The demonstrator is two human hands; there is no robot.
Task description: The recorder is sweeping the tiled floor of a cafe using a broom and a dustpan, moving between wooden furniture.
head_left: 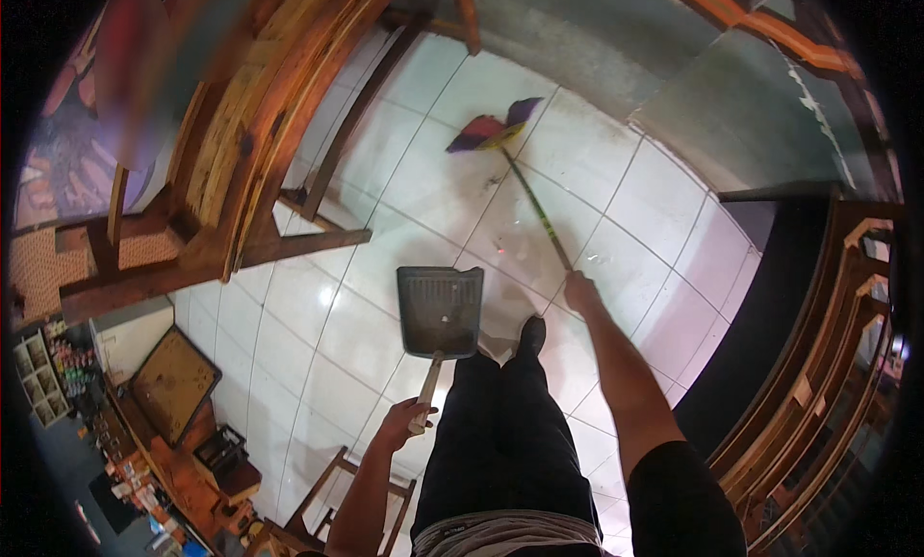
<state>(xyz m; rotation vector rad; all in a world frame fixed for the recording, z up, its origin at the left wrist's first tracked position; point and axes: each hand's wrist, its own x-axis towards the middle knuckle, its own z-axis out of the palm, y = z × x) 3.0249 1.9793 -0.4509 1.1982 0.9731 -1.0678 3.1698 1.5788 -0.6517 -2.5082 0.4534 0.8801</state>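
Observation:
My left hand [401, 423] grips the pale handle of a dark dustpan [440, 304], whose ribbed pan faces up with small bits of debris in it. My right hand [582, 293] is closed around the upper part of a green and dark broom handle [538, 210]. At its far end, the broom head [491, 132], red, purple and yellow, lies on the white tile floor [426, 217]. Some dark debris [495, 179] lies on the tiles just below the broom head. Whether the dustpan touches the floor, I cannot tell.
Wooden furniture [249, 145] with legs reaching the floor stands on the left. A grey wall [577, 44] borders the far side. Slatted wooden furniture [816, 369] curves along the right. A wooden counter [173, 470] crowded with items and a chair [346, 470] are at lower left.

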